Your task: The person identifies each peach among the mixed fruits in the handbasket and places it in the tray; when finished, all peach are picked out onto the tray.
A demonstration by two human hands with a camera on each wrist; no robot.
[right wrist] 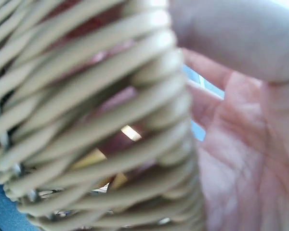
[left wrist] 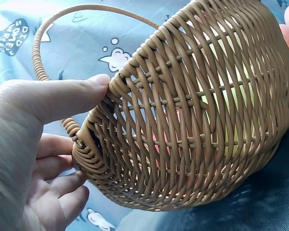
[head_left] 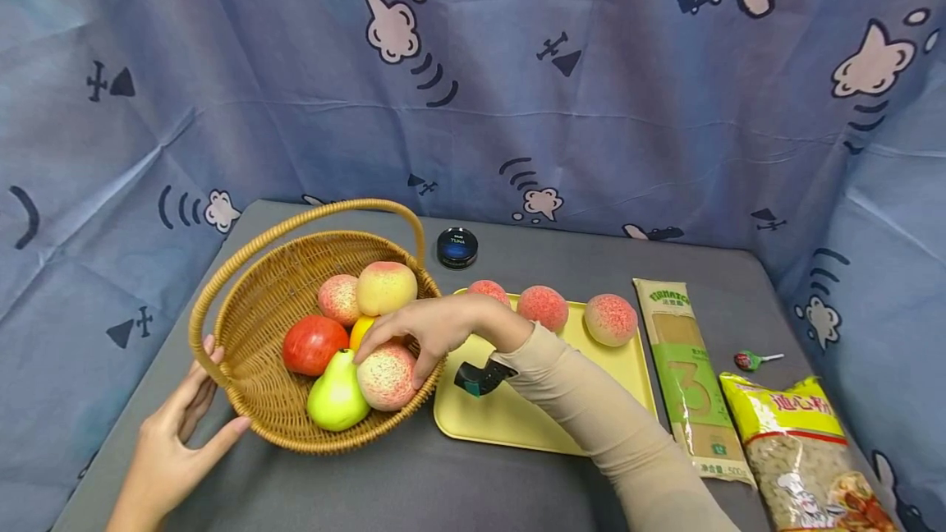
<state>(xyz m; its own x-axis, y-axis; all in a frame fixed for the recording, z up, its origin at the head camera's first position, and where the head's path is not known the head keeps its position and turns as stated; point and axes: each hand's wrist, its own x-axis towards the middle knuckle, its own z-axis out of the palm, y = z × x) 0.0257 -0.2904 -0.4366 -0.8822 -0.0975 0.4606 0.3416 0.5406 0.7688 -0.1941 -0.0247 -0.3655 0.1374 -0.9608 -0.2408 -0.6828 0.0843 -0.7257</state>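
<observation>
A wicker basket [head_left: 318, 443] with a tall handle stands at the left of the table. My left hand [head_left: 166, 446] holds its left end, thumb at the rim and fingers by the handle's foot; the left wrist view shows this grip on the basket [left wrist: 183, 110]. Inside the basket's right side, my right hand [head_left: 432, 325] grips a pale speckled peach [head_left: 386, 378] from above. Around that peach lie a green pear [head_left: 340, 401], a red pomegranate-like fruit [head_left: 314, 345], a partly covered yellow fruit [head_left: 360, 332] and two more peaches [head_left: 387, 289]. Wickerwork [right wrist: 86, 106] hides the held peach in the right wrist view.
A yellow tray [head_left: 473, 427] right of the basket carries three reddish peaches [head_left: 610, 319] along its far edge, under my right forearm. Behind stands a black tuna tin [head_left: 456, 248]. Farther right lie a noodle pack [head_left: 695, 388], a lollipop [head_left: 746, 360] and a yellow-topped bag [head_left: 801, 458].
</observation>
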